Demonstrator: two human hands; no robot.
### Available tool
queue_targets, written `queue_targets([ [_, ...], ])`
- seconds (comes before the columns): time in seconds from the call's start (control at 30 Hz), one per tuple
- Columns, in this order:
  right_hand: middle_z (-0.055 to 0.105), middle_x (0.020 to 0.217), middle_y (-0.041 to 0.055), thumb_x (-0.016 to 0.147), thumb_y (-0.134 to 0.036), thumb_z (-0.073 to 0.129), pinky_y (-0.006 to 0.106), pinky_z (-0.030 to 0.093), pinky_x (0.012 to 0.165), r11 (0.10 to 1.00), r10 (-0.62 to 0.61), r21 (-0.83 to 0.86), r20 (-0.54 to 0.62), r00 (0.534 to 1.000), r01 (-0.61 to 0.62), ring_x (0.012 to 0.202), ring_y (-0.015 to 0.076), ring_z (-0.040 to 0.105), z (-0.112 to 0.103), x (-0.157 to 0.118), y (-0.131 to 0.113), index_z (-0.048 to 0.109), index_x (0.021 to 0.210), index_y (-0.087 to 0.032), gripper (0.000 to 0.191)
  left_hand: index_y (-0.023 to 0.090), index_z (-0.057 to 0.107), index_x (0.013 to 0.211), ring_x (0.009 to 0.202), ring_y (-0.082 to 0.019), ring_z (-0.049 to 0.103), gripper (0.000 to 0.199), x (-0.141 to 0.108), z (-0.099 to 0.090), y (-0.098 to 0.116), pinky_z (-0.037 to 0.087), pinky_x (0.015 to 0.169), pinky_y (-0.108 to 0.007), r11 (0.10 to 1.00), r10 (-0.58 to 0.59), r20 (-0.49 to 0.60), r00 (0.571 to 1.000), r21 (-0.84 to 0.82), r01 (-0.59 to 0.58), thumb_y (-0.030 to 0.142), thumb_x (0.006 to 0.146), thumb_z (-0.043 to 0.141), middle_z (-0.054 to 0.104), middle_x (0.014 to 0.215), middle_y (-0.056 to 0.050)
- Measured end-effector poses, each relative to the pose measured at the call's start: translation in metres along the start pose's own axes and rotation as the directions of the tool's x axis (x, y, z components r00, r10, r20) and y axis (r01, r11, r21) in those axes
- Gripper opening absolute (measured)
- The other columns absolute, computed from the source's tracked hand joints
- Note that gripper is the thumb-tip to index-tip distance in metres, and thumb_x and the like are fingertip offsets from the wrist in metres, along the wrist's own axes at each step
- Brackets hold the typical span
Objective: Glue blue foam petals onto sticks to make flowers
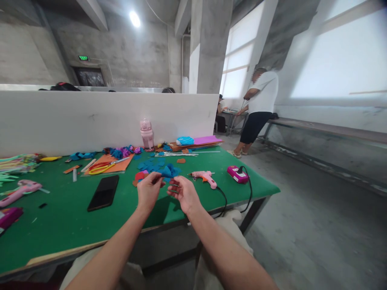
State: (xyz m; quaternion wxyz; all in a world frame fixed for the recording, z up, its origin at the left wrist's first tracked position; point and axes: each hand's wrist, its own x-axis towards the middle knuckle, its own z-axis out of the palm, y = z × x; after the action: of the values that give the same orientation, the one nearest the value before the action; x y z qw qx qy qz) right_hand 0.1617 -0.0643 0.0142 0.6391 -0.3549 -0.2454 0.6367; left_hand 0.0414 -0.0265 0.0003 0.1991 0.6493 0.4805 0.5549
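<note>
A blue crepe-like petal piece (169, 170) is held up between my two hands, over the green table (69, 221). My left hand (149, 190) pinches its left side with thumb and fingers. My right hand (184, 193) grips its right edge between thumb and forefinger, the other fingers loosely curled. Behind it lie more flat blue pieces (150, 164), and a red round piece (139, 176) sits just left of my left hand's fingertips. Right of my right hand a pink glue gun (205, 177) rests on its side.
A black phone (103, 193) lies left of my hands, with yellow-handled scissors (104, 167) behind it. A magenta power box (238, 174) with a cable is at the right. A pink bottle (147, 135) stands by the white partition (90, 117). A person (261, 94) stands beyond the table.
</note>
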Motion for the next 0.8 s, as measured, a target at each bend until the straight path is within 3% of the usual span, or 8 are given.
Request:
queue_targets([
  [0.27,0.061,0.064,-0.0017,0.059,-0.023,0.058,0.022,0.048,0.046,0.997,0.045,-0.062,-0.032,0.998,-0.047,0.05,0.0086,0.054,-0.002,0.0041,0.0017,0.056,0.064,-0.016,0.01,0.019,0.06,0.073,0.056,-0.013,0.064,0.01,-0.0015,0.0019,0.0006,0.046,0.051,-0.019,0.999,0.042,0.025,0.999,0.018,-0.042,0.028,0.073,0.056,0.063,0.06,0.003],
  [0.6,0.061,0.066,-0.0006,0.062,-0.022,0.056,0.022,0.048,0.045,0.995,0.103,-0.011,-0.058,0.993,-0.103,0.049,0.0079,0.053,-0.0007,0.0034,-0.0004,0.056,0.07,-0.015,0.011,0.02,0.061,0.074,0.059,-0.013,0.064,0.012,-0.0033,-0.0004,0.001,0.046,0.055,-0.02,0.985,0.114,0.048,0.992,0.126,-0.119,0.028,0.077,0.051,0.063,0.061,0.002],
  [0.7,0.06,0.065,-0.002,0.059,-0.019,0.057,0.021,0.047,0.045,0.996,0.071,-0.05,-0.058,0.996,-0.074,0.049,0.0076,0.052,0.0004,0.0035,0.0001,0.054,0.069,-0.016,0.011,0.02,0.06,0.074,0.058,-0.014,0.064,0.012,-0.0026,0.0004,-0.0002,0.046,0.054,-0.02,0.994,0.073,0.053,0.996,0.072,-0.077,0.029,0.076,0.053,0.063,0.062,0.002],
  [0.8,0.055,0.058,-0.0044,0.058,-0.02,0.059,0.02,0.045,0.044,0.985,-0.054,-0.166,-0.043,0.998,0.047,0.047,0.0071,0.049,0.0008,0.0049,0.0028,0.053,0.064,-0.016,0.009,0.019,0.06,0.071,0.055,-0.014,0.064,0.011,-0.0006,0.0023,-0.0022,0.047,0.05,-0.021,0.999,-0.026,0.062,0.998,-0.03,0.028,0.03,0.071,0.057,0.063,0.059,0.003],
])
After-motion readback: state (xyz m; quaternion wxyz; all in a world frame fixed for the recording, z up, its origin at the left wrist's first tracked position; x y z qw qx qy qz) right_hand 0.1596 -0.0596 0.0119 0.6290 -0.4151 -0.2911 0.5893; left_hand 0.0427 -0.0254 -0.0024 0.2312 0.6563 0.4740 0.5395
